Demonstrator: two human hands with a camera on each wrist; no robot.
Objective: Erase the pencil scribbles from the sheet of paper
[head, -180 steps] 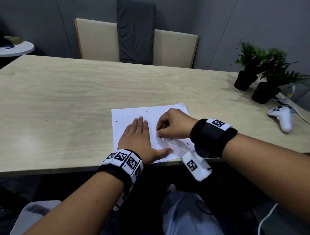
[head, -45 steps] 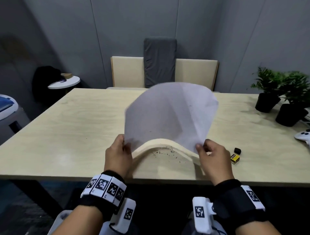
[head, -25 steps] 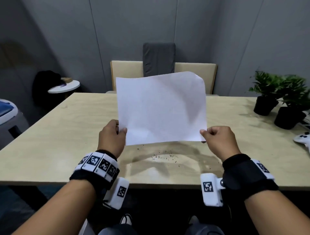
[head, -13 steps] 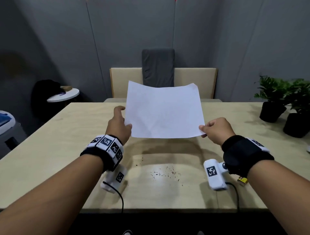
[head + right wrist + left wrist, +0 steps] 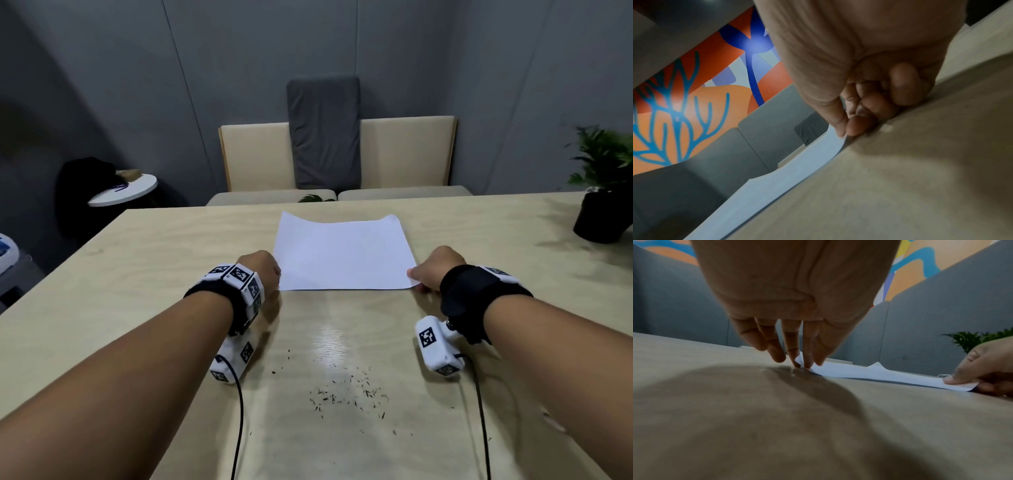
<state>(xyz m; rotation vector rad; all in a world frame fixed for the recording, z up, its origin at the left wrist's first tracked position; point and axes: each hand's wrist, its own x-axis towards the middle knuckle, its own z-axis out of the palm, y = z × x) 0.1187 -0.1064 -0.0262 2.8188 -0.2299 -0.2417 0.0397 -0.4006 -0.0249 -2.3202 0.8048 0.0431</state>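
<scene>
A white sheet of paper lies on the pale wooden table, its far corners curling up. The left hand pinches its near corner at 9 o'clock; the right hand pinches the one at 3 o'clock. Dark eraser crumbs lie at 6 o'clock. Grey panelled walls, a beige bench and a potted plant stand beyond.

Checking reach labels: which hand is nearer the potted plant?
Right. The right hand pinches the paper's near right corner, on the potted plant's side; the left hand holds the opposite corner, farther away.
</scene>
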